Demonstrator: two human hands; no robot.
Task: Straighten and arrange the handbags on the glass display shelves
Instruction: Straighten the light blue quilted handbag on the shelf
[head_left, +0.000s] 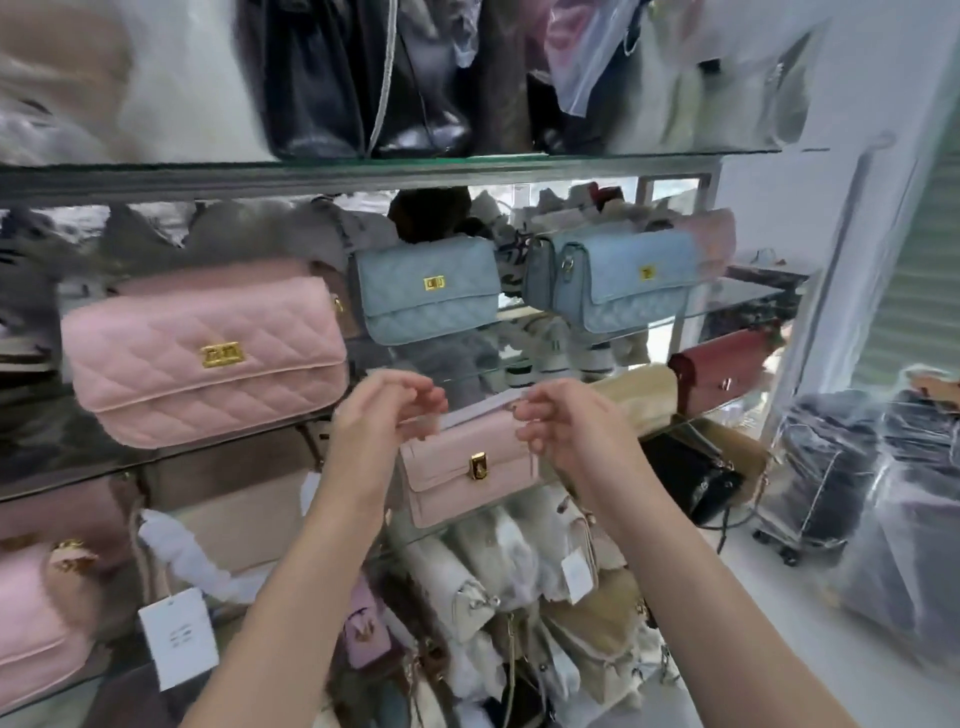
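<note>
Pinching a small pale-pink flap handbag with gold clasp (462, 478) at its top corners, left hand (384, 415) and right hand (563, 423) hold it by a lower glass shelf (104, 475) (resting or lifted, unclear); setting it level, clasp forward like the blue quilted handbag (431, 291) behind, seems wise.

A small pink handbag (467, 470) with a gold clasp stands slightly tilted between the left hand (382, 415) and right hand (563, 423); a quilted pink handbag (208, 358) sits up-left of them; a blue quilted handbag (428, 291) stands above.
</note>
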